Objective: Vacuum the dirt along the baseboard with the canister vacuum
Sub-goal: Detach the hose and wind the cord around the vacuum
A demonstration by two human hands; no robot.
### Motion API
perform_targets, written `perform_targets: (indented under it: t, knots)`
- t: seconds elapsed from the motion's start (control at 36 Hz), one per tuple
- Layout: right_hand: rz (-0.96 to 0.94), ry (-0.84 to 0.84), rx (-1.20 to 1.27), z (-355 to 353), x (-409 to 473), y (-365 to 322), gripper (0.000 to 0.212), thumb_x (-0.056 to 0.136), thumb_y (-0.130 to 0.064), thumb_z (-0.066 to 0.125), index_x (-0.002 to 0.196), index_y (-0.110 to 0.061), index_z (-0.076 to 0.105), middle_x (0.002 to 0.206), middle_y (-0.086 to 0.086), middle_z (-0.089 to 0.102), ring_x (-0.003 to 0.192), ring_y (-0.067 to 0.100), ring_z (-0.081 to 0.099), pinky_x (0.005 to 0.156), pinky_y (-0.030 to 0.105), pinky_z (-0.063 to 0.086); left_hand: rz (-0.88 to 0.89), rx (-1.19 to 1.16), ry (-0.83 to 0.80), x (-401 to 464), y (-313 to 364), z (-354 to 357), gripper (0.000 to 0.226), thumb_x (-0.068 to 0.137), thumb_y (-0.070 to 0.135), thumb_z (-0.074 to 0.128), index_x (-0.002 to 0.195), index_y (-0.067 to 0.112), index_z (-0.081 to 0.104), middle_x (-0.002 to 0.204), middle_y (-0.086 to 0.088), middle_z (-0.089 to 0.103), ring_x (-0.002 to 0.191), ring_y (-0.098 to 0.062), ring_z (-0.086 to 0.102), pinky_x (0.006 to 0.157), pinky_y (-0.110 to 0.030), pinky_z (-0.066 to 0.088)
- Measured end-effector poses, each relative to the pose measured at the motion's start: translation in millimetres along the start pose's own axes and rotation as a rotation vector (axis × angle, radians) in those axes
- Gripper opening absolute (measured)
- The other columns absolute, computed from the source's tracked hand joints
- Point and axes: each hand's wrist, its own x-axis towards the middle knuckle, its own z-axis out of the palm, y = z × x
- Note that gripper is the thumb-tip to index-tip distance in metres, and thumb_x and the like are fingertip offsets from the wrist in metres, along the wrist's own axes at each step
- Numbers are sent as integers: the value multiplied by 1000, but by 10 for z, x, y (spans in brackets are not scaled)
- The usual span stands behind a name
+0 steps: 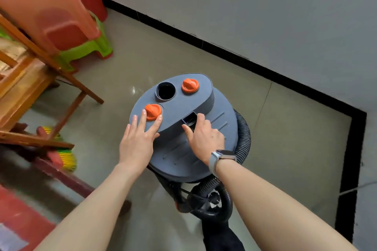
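Note:
A grey canister vacuum (204, 104) stands on the tiled floor in the middle of the view, with two orange knobs and a round black opening on its raised top. My left hand (138, 140) lies on that top with straight fingers touching either side of the near orange knob (152, 110). My right hand (204, 136), with a watch on the wrist, has curled fingers at the rectangular recess under the raised top. The black ribbed hose (243, 138) coils round the vacuum's right side and down by my feet. A black baseboard (224, 51) runs along the grey wall behind.
Stacked red and green plastic stools (67, 32) and a wooden frame (40, 79) crowd the left. A yellow-green broom head (65, 153) lies under the frame. The baseboard turns a corner at the right (355, 128). Pale floor tiles lie between the vacuum and the wall.

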Motion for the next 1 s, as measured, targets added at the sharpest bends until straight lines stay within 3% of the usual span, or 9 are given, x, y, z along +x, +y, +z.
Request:
perform_targets:
  t: [0.11,0.28,0.39,0.47,0.69,0.89,1.0]
  knots:
    - [-52,-24,35,-179,589,-91,54,100,-56,27,130,-12,34,114,8,57,98,36,63,64,37,34,-79,-31,37,494,8,-144,53,102,21,45,151,28,27,160,-14,18,146,-39,18,116,-46,23]
    - [-101,-46,66,-426,1414,-337,50,100,-54,29,126,-11,35,112,10,55,96,38,62,63,37,34,-188,-60,75,1275,-86,-332,53,105,19,33,154,31,15,162,-10,6,148,-35,6,119,-41,15]
    - [-141,-80,57,-591,1921,-544,50,101,-53,29,128,-11,33,116,11,53,100,39,61,66,37,33,-243,-95,67,1685,-226,-502,56,105,20,35,153,37,12,163,-5,4,149,-30,2,105,-38,38]
    - [-166,-111,85,-699,2255,-728,50,101,-52,29,131,-13,31,120,12,52,102,39,60,68,38,33,-269,-104,63,1939,-353,-618,57,105,22,35,153,38,10,163,-4,4,150,-29,1,97,-36,45]
    - [-230,-139,77,-930,3112,-1428,50,100,-54,29,133,-16,30,123,12,52,102,40,60,70,39,36,-318,-104,44,2628,-963,-954,58,105,27,33,152,41,2,163,-7,-2,150,-30,-5,101,-31,42]
    - [-307,-176,65,-1067,3771,-2150,49,100,-54,30,129,-15,32,121,13,54,102,41,59,71,39,37,-381,-134,45,3172,-1606,-1232,59,105,22,36,153,38,6,163,-10,1,149,-34,-3,108,-36,36]
    - [-350,-208,71,-1157,4071,-2551,47,100,-53,30,126,-14,32,120,13,56,101,41,58,69,38,35,-407,-135,29,3450,-1969,-1433,58,105,23,36,153,39,7,163,-9,0,149,-34,-3,104,-40,40]
